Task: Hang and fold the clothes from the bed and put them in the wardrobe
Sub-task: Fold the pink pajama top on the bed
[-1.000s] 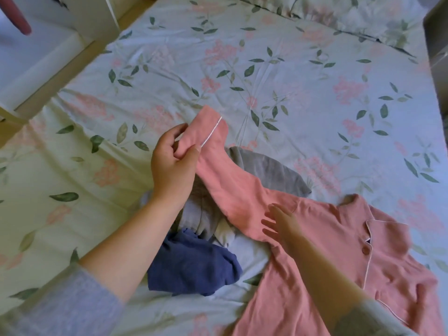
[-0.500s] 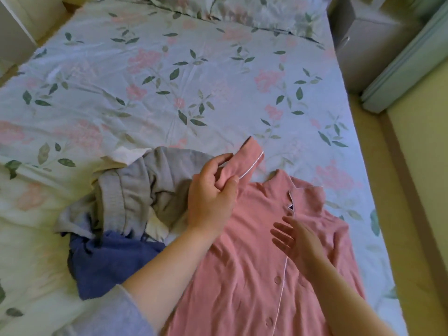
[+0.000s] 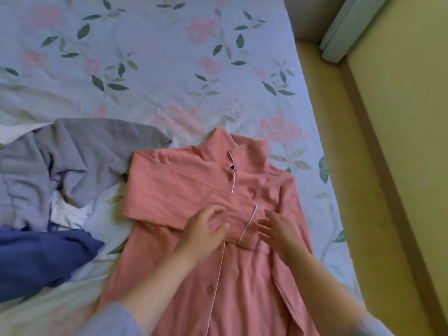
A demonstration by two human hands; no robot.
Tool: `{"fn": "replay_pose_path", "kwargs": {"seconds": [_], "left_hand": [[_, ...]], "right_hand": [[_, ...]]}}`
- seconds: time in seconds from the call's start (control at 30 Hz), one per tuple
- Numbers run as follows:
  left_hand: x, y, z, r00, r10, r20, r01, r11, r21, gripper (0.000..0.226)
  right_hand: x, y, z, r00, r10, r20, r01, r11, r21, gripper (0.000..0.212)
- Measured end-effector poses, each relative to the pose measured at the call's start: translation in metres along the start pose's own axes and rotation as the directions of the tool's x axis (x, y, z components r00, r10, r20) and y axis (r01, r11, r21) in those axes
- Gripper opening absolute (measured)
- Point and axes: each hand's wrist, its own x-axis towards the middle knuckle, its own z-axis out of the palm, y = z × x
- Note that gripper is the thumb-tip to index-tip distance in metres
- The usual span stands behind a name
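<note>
**Sleeve laid across pink shirt near the bed's right edge**

Pink shirt [image 3: 194, 175] lies flat on the flowered bed [image 3: 145, 69], buttons up, close to the right edge with its collar pointing toward the far edge. One sleeve [image 3: 167, 209] is folded across the chest, and its white-piped cuff [image 3: 247, 226] ends past the button line. The left hand [image 3: 203, 231] rests on this sleeve just beside the cuff, its fingers loosely bent and gripping nothing. The right hand [image 3: 278, 229] lies on the shirt just past the cuff, fingers straight and spread. Toward the left edge a grey garment [image 3: 84, 146], a white one [image 3: 65, 212] and a blue one [image 3: 43, 258] sit in a rumpled heap, the grey touching the shirt's shoulder.
</note>
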Motion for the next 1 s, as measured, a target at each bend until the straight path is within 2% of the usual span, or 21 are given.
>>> {"fn": "replay_pose_path", "kwargs": {"seconds": [0.13, 0.17, 0.23, 0.3, 0.37, 0.43, 0.47, 0.53, 0.6, 0.67, 0.73, 0.8, 0.87, 0.93, 1.0], "left_hand": [[-0.001, -0.036, 0.005, 0.997, -0.019, -0.071, 0.027, 0.992, 0.121, 0.04], [-0.001, -0.044, 0.003, 0.995, -0.027, -0.095, 0.041, 0.989, 0.144, 0.038], [0.001, -0.056, -0.004, 0.988, -0.042, -0.149, 0.069, 0.981, 0.179, 0.033], [0.004, -0.063, -0.009, 0.982, -0.071, -0.173, 0.101, 0.98, 0.172, 0.031], [0.005, -0.069, -0.012, 0.981, -0.106, -0.165, 0.135, 0.976, 0.172, 0.029], [0.005, -0.075, -0.016, 0.978, -0.133, -0.162, 0.163, 0.968, 0.191, 0.029], [0.004, -0.078, -0.018, 0.975, -0.145, -0.167, 0.178, 0.962, 0.207, 0.029], [0.004, -0.08, -0.021, 0.969, -0.164, -0.186, 0.209, 0.945, 0.253, 0.027], [0.006, -0.08, -0.017, 0.963, -0.198, -0.185, 0.241, 0.938, 0.249, 0.025], [0.007, -0.078, -0.012, 0.959, -0.218, -0.18, 0.257, 0.937, 0.235, 0.022], [0.007, -0.077, -0.014, 0.954, -0.201, -0.222, 0.261, 0.922, 0.287, 0.02], [0.007, -0.076, -0.022, 0.94, -0.182, -0.29, 0.294, 0.862, 0.412, 0.022], [0.006, -0.075, -0.028, 0.923, -0.164, -0.349, 0.333, 0.796, 0.505, 0.023], [0.005, -0.079, -0.033, 0.898, -0.172, -0.406, 0.375, 0.783, 0.497, 0.025], [0.003, -0.086, -0.042, 0.854, -0.224, -0.47, 0.462, 0.743, 0.484, 0.034]], "right_hand": [[0.025, 0.013, 0.008, 0.995, -0.084, -0.045, 0.069, 0.965, -0.254, 0.015], [0.03, 0.019, 0.015, 0.988, -0.118, -0.094, 0.078, 0.931, -0.355, 0.02], [0.037, 0.028, 0.031, 0.955, -0.195, -0.224, 0.05, 0.848, -0.527, 0.044], [0.039, 0.032, 0.04, 0.924, -0.233, -0.305, -0.004, 0.79, -0.614, 0.059], [0.047, 0.035, 0.04, 0.931, -0.195, -0.31, -0.027, 0.807, -0.59, 0.057], [0.052, 0.039, 0.034, 0.962, -0.118, -0.247, -0.033, 0.845, -0.533, 0.046], [0.052, 0.039, 0.03, 0.969, -0.128, -0.211, -0.002, 0.851, -0.526, 0.039], [0.05, 0.032, 0.017, 0.949, -0.251, -0.192, 0.123, 0.854, -0.505, 0.025], [0.049, 0.016, -0.002, 0.88, -0.402, -0.255, 0.238, 0.835, -0.496, 0.013], [0.052, -0.001, -0.019, 0.816, -0.48, -0.322, 0.267, 0.807, -0.526, 0.009], [0.058, -0.01, -0.029, 0.839, -0.463, -0.286, 0.231, 0.779, -0.583, 0.014], [0.064, -0.013, -0.032, 0.897, -0.386, -0.217, 0.183, 0.77, -0.611, 0.04], [0.065, -0.013, -0.035, 0.899, -0.386, -0.206, 0.185, 0.761, -0.622, 0.055], [0.065, -0.008, -0.035, 0.896, -0.384, -0.222, 0.147, 0.729, -0.668, 0.055], [0.063, -0.001, -0.033, 0.92, -0.322, -0.223, 0.067, 0.691, -0.72, 0.047]]}}
